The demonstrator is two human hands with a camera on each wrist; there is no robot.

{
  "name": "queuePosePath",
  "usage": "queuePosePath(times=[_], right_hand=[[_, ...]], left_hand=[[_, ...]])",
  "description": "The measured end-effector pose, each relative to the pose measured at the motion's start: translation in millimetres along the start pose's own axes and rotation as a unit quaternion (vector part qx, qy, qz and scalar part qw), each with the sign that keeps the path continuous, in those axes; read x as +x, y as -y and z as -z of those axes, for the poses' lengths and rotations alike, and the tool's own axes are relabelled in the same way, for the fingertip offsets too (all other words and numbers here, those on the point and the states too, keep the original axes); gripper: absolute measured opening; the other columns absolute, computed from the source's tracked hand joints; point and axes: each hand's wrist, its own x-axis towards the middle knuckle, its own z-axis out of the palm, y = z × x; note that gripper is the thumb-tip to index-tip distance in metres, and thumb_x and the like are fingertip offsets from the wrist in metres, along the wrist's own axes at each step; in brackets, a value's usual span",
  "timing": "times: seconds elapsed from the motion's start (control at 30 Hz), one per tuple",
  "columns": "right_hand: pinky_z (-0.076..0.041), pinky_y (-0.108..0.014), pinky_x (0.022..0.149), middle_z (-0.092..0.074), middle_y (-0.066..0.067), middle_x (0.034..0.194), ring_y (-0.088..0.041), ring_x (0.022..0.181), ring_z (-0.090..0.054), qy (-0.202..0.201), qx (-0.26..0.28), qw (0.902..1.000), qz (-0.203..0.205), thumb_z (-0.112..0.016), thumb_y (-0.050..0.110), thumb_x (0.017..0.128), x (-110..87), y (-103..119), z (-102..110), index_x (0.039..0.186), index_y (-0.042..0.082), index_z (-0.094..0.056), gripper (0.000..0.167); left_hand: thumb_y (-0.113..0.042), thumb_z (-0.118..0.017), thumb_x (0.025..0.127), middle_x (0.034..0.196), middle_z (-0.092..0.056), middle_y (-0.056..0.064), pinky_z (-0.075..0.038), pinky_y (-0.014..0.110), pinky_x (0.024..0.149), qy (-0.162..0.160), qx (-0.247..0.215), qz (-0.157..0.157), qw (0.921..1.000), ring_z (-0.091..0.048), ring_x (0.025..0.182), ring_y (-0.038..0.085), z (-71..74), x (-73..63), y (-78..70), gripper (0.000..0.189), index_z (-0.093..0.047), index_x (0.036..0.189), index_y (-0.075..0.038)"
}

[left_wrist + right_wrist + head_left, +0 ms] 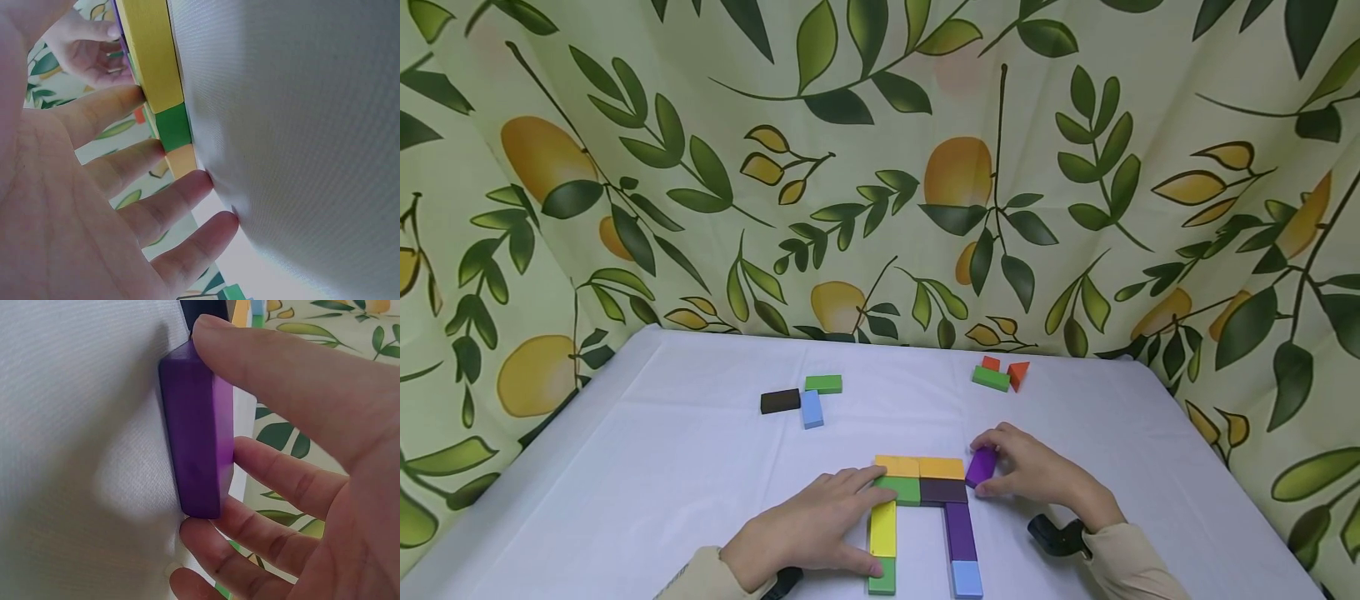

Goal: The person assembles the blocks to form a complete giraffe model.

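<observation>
On the white cloth, several flat-lying blocks form an arch. Orange-yellow blocks (pixel 919 467) lie along its far edge, above a green block (pixel 907 490) and a dark block (pixel 943 492). Its left leg is a yellow block (pixel 883 533) and a green one; its right leg is a dark purple block (pixel 960 532) and a light blue block (pixel 967 578). My left hand (pixel 812 521) rests along the left side, fingers spread and fairly straight, fingertips at the blocks. Between thumb and fingers, my right hand (pixel 1037 471) pinches a purple block (pixel 190 437) by its ends, beside the arch's upper right corner.
Farther back on the left lie a black block (pixel 780 402), a blue block (pixel 812 409) and a green block (pixel 823 384). At the back right are another green block (pixel 991 378) and small orange-red pieces (pixel 1017 375). A leaf-patterned curtain (pixel 880 208) hangs behind the table.
</observation>
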Motion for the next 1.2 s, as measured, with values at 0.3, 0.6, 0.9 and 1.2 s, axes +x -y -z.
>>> queuePosePath(times=[0.3, 0.6, 0.9, 1.2], right_hand=[[-0.052, -0.04, 0.089, -0.058, 0.0, 0.108, -0.016, 0.099, -0.054, 0.006, 0.0, 1.0, 0.007, -0.088, 0.033, 0.073, -0.6, -0.1, 1.7, 0.118, 0.014, -0.064, 0.055], [-0.051, -0.045, 0.094, -0.058, -0.001, 0.11, -0.018, 0.101, -0.055, 0.006, 0.01, 0.9999, -0.004, -0.088, 0.031, 0.072, -0.2, 0.0, 1.1, 0.119, 0.014, -0.065, 0.056], [-0.051, -0.045, 0.094, -0.059, 0.0, 0.109, -0.016, 0.1, -0.055, 0.0, 0.011, 0.9999, -0.008, -0.088, 0.032, 0.072, 0.5, -0.5, -0.9, 0.118, 0.015, -0.065, 0.055], [-0.05, -0.047, 0.096, -0.059, 0.0, 0.109, -0.017, 0.102, -0.055, 0.0, 0.012, 0.9999, -0.002, -0.087, 0.034, 0.073, -0.8, -1.6, -0.7, 0.12, 0.014, -0.064, 0.056]], left_hand=[[-0.061, -0.073, 0.08, 0.158, -0.037, 0.003, -0.041, 0.049, 0.109, -0.004, 0.0, 0.001, 1.0, -0.04, 0.142, 0.023, 0.4, -1.0, -0.7, 0.074, -0.049, 0.143, -0.029], [-0.061, -0.072, 0.08, 0.158, -0.037, 0.003, -0.041, 0.049, 0.109, 0.001, -0.007, 0.004, 1.0, -0.039, 0.143, 0.023, 1.1, -1.2, -0.6, 0.075, -0.049, 0.143, -0.03], [-0.062, -0.072, 0.079, 0.158, -0.037, 0.003, -0.04, 0.049, 0.11, 0.003, -0.005, 0.008, 1.0, -0.039, 0.142, 0.023, -0.2, -0.9, -1.0, 0.075, -0.049, 0.143, -0.031], [-0.062, -0.072, 0.08, 0.158, -0.037, 0.002, -0.041, 0.049, 0.11, 0.005, -0.005, 0.006, 1.0, -0.039, 0.142, 0.023, -0.7, -0.2, -1.5, 0.075, -0.049, 0.143, -0.031]])
